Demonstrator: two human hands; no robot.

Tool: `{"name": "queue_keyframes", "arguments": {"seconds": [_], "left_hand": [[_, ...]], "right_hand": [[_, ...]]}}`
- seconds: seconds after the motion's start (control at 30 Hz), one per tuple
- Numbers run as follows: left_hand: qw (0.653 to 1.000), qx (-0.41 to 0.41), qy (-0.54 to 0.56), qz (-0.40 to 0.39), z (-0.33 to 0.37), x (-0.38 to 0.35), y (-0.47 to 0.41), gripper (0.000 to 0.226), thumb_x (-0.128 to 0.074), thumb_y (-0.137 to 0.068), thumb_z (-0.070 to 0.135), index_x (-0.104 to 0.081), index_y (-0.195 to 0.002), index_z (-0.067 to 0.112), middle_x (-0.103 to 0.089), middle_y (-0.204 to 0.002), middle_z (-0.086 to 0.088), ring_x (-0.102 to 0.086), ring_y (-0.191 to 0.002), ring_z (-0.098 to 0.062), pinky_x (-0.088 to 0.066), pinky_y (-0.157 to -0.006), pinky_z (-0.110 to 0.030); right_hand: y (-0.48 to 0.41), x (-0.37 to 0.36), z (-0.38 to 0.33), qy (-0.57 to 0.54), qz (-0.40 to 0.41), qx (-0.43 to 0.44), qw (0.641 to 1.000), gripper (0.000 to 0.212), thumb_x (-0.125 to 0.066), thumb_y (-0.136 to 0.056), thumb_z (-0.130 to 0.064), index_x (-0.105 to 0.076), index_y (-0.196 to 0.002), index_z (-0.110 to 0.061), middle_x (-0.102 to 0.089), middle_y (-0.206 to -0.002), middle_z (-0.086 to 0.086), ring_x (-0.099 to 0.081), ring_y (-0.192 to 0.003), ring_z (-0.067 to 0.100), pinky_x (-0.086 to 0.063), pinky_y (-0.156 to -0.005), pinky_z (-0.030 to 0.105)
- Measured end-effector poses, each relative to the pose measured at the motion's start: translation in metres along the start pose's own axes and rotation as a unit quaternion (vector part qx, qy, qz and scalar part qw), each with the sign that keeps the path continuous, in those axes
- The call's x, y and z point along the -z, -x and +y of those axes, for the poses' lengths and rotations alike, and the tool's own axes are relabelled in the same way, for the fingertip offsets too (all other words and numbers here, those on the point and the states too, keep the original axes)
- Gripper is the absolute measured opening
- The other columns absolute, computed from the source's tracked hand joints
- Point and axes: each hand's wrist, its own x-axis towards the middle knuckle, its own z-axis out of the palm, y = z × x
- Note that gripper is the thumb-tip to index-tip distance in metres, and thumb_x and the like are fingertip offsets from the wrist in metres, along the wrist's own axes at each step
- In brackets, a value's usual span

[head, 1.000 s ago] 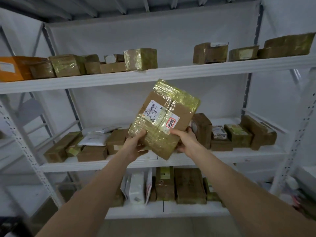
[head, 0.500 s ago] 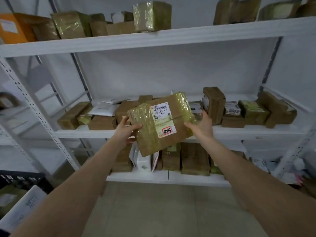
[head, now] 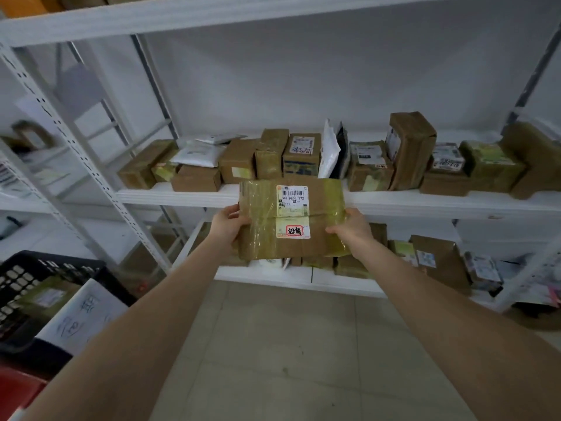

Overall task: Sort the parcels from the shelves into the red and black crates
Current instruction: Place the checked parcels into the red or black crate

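A tape-wrapped cardboard parcel [head: 261, 226] sits at frame centre, before the middle shelf [head: 182, 196]. The left hand [head: 226, 224] grips its left edge and the right hand [head: 352, 229] its right. Its barcode label [head: 292, 200] reads "507 P802 T72" (smaller print illegible). Below it, a red-ringed sticker [head: 294, 230] bears handwriting. The black crate [head: 36, 268] and the red crate [head: 18, 390] sit lower left.

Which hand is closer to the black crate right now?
Left. The left hand grips the parcel on the side toward the black crate; the right hand grips the opposite edge.
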Motion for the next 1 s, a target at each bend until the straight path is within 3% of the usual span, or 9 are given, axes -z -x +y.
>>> {"name": "queue_keyframes", "arguments": {"seconds": [0.17, 0.27, 0.37, 0.5, 0.6, 0.67, 0.77, 0.9, 1.0], "left_hand": [[1.000, -0.006, -0.008, 0.000, -0.017, 0.019, 0.002, 0.051, -0.060, -0.081, -0.011, -0.060, -0.125, 0.015, -0.068, -0.109, -0.003, -0.064, -0.098, -0.023, -0.051, -0.093, -0.041], [0.999, -0.013, -0.036, 0.030, -0.023, 0.030, 0.007, 0.055, -0.056, -0.082, -0.012, -0.058, -0.128, 0.018, -0.067, -0.106, 0.003, -0.064, -0.095, -0.018, -0.051, -0.089, -0.035], [0.996, -0.010, -0.064, 0.066, -0.030, 0.044, 0.004, 0.051, -0.058, -0.083, -0.010, -0.052, -0.130, 0.008, -0.062, -0.120, -0.006, -0.060, -0.110, -0.024, -0.047, -0.098, -0.038], [0.993, 0.012, -0.059, 0.103, -0.042, 0.072, -0.003, 0.045, -0.058, -0.084, -0.011, -0.054, -0.125, 0.007, -0.061, -0.109, 0.001, -0.058, -0.103, -0.019, -0.048, -0.088, -0.031], [0.992, 0.030, -0.040, 0.120, -0.053, 0.106, -0.016, 0.052, -0.061, -0.081, -0.010, -0.052, -0.128, 0.008, -0.060, -0.123, -0.005, -0.058, -0.101, -0.020, -0.050, -0.090, -0.035], [0.990, 0.046, -0.028, 0.133, -0.058, 0.133, -0.022, 0.054, -0.062, -0.083, -0.009, -0.049, -0.131, 0.012, -0.059, -0.123, -0.008, -0.060, -0.092, -0.019, -0.052, -0.076, -0.031], [0.987, 0.064, -0.013, 0.149, -0.064, 0.179, -0.031, 0.058, -0.061, -0.085, -0.006, -0.046, -0.134, 0.020, -0.061, -0.119, -0.008, -0.064, -0.081, -0.020, -0.052, -0.060, -0.028], [0.983, 0.071, 0.007, 0.168, -0.069, 0.249, -0.044, 0.062, -0.061, -0.083, -0.009, -0.047, -0.137, 0.019, -0.061, -0.123, -0.010, -0.064, -0.080, -0.017, -0.051, -0.058, -0.026], [0.981, 0.076, 0.014, 0.177, -0.072, 0.295, -0.048, 0.066, -0.057, -0.085, -0.009, -0.041, -0.142, 0.020, -0.058, -0.124, -0.007, -0.060, -0.087, -0.017, -0.050, -0.064, -0.026]], "right_hand": [[-0.004, -0.024, 0.006, 0.014, -0.011, -0.020, 1.000, 0.058, -0.073, -0.081, -0.009, -0.047, -0.134, -0.014, -0.061, -0.122, 0.009, -0.061, -0.104, 0.027, -0.052, -0.086, 0.039], [-0.007, -0.041, 0.004, 0.020, -0.032, -0.025, 0.999, 0.042, -0.071, -0.082, -0.008, -0.056, -0.121, -0.011, -0.064, -0.116, 0.010, -0.061, -0.088, 0.023, -0.052, -0.072, 0.033], [-0.008, -0.063, -0.001, 0.018, -0.045, -0.025, 0.999, 0.043, -0.070, -0.083, -0.006, -0.056, -0.123, -0.011, -0.063, -0.115, 0.009, -0.057, -0.081, 0.019, -0.045, -0.059, 0.026], [-0.009, -0.100, -0.005, 0.028, -0.056, -0.021, 0.998, 0.044, -0.066, -0.086, -0.004, -0.053, -0.127, -0.011, -0.061, -0.112, 0.005, -0.052, -0.074, 0.014, -0.044, -0.065, 0.027], [-0.009, -0.132, -0.015, 0.044, -0.078, -0.014, 0.996, 0.052, -0.064, -0.087, -0.003, -0.047, -0.136, -0.010, -0.058, -0.122, 0.008, -0.056, -0.092, 0.021, -0.043, -0.075, 0.030], [-0.008, -0.159, -0.026, 0.051, -0.093, -0.007, 0.994, 0.057, -0.066, -0.086, -0.004, -0.045, -0.139, -0.011, -0.058, -0.126, 0.009, -0.058, -0.097, 0.024, -0.043, -0.074, 0.029], [-0.005, -0.209, -0.042, 0.059, -0.122, 0.003, 0.991, 0.051, -0.069, -0.082, -0.005, -0.052, -0.130, -0.013, -0.064, -0.113, 0.006, -0.059, -0.085, 0.020, -0.048, -0.070, 0.030], [0.000, -0.281, -0.068, 0.072, -0.151, 0.020, 0.986, 0.060, -0.072, -0.078, -0.007, -0.052, -0.134, -0.015, -0.061, -0.122, 0.008, -0.064, -0.095, 0.023, -0.053, -0.072, 0.032], [0.009, -0.330, -0.087, 0.074, -0.173, 0.041, 0.981, 0.048, -0.070, -0.079, -0.006, -0.057, -0.124, -0.017, -0.064, -0.105, 0.003, -0.062, -0.085, 0.021, -0.052, -0.070, 0.031]]}}
